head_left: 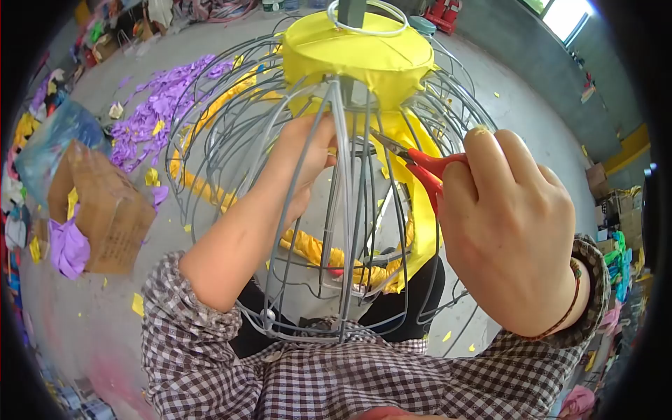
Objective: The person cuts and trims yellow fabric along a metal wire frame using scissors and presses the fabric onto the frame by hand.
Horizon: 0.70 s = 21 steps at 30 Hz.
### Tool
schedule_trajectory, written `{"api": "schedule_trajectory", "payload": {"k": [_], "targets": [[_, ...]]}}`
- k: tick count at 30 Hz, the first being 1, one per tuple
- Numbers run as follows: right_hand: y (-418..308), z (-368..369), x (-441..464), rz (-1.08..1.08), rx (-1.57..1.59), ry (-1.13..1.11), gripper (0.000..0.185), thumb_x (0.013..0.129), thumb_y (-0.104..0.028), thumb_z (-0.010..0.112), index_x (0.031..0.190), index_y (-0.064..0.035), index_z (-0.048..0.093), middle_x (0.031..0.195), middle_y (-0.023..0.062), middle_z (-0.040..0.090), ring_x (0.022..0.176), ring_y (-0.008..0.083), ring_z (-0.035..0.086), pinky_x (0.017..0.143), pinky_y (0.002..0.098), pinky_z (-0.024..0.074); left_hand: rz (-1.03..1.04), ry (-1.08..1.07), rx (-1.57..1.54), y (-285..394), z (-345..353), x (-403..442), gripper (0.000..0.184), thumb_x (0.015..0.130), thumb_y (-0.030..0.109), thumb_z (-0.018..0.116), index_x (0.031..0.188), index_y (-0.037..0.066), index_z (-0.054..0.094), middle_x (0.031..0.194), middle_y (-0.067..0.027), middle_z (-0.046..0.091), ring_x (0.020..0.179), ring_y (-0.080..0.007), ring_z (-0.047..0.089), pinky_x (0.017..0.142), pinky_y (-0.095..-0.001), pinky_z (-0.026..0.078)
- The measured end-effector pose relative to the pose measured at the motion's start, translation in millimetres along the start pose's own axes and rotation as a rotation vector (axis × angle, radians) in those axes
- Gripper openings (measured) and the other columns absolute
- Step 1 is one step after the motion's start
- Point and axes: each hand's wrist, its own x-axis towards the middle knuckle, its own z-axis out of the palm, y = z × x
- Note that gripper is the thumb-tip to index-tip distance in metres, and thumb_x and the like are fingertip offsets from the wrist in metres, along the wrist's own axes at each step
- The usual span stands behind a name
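Note:
My right hand [514, 224] grips red-handled scissors [427, 168], its fingers through the handles. The blades point left, against the yellow fabric just under the covered top [357, 52] of a round wire frame [350, 210]. My left hand [304, 150] reaches among the wires below that top. Its fingers are curled closed, partly hidden by the wires, and what they pinch cannot be made out. A long strip of yellow fabric [423, 238] hangs down on the frame's right side. Orange-yellow wrapped material [315, 248] runs round the lower inside of the frame.
A pile of purple fabric pieces [164, 112] lies on the floor at the left. Nearer stands an open cardboard box [105, 210] beside a bluish plastic bag [59, 150]. A grey post [352, 14] rises through the frame's top. Boxes [626, 217] are stacked at the right.

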Motion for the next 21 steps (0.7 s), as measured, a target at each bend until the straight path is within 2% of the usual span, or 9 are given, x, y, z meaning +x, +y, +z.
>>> {"api": "schedule_trajectory", "payload": {"k": [3,8,21], "targets": [[6.0,9.3,-2.9,-0.010,0.015,0.014,0.011,0.078,-0.009,0.069,0.076,-0.0078,0.058,0.089,0.0044,0.051,0.075,0.0162,0.047,0.055,0.0281,0.0400,-0.013,0.073,0.047,6.8,7.0,-3.6,0.021,0.094,0.025,0.070,0.097,0.004,0.066,0.084,-0.0010,0.061,0.073,-0.0044,0.055,0.060,-0.0177,0.042],[10.1,16.4,-4.6,-0.036,0.041,0.039,0.010,0.078,-0.008,0.068,0.077,-0.0077,0.058,0.088,0.0050,0.050,0.075,0.0160,0.046,0.054,0.0283,0.0393,-0.048,0.043,-0.054,18.4,11.3,-14.3,0.020,0.094,0.026,0.069,0.093,0.006,0.067,0.083,0.0001,0.062,0.068,-0.0031,0.054,0.058,-0.0179,0.042],[8.4,37.2,2.3,-0.034,0.058,0.077,0.010,0.078,-0.011,0.070,0.077,-0.0079,0.060,0.088,0.0044,0.051,0.075,0.0159,0.045,0.054,0.0277,0.0384,-0.008,-0.018,0.043,13.9,10.8,-7.1,0.016,0.095,0.024,0.066,0.090,0.009,0.064,0.079,0.0006,0.058,0.068,-0.0037,0.051,0.060,-0.0182,0.038]]}}
